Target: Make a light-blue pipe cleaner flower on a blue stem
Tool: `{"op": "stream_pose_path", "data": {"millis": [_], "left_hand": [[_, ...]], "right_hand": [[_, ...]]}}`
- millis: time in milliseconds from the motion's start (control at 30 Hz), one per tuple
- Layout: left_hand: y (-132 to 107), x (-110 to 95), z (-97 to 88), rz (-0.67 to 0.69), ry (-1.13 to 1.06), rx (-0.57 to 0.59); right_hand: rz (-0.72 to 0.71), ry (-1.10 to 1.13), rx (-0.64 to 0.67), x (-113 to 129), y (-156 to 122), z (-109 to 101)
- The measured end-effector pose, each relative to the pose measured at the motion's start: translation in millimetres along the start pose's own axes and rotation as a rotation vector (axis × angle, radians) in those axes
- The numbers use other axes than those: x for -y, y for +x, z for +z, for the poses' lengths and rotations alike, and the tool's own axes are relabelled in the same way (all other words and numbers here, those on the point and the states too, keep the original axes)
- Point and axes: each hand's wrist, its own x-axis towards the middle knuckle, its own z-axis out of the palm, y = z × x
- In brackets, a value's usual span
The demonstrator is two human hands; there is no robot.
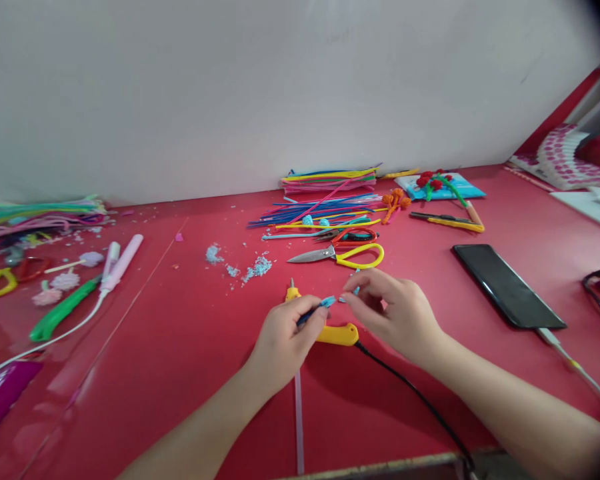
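My left hand (285, 340) is closed around a thin dark blue stick with a light blue fuzzy tip (327, 302) at its end. My right hand (390, 310) pinches at a small light blue piece right beside that tip, fingers pressed together. Both hands hover over a yellow glue gun (337, 333) that lies on the red table (180, 347), its black cord (410, 393) running toward me.
Scissors with yellow handles (340, 255) lie just beyond the hands, next to light blue fluff scraps (255, 268). Piles of coloured pipe cleaners (325, 200) sit by the white wall. A black phone (507, 285) on a cable lies right; a pink tool (123, 261) and green tool (63, 310) lie left.
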Motion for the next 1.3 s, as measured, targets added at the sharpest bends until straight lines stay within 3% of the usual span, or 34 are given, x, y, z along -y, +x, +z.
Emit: {"op": "stream_pose_path", "data": {"millis": [200, 833, 1300], "left_hand": [[-1.5, -1.6, -0.8, 0.034, 0.021, -0.023], [-2.4, -0.2, 1.1, 0.091, 0.135, -0.015], [-4.1, 2.1, 0.3, 0.235, 0.322, -0.082]], "right_hand": [[-0.031, 0.021, 0.056, 2.4, -3.7, 0.8], [0.067, 0.060, 0.097, 5.0, -2.1, 7.5], [0.052, 0.030, 0.078, 4.6, -6.0, 10.8]]}}
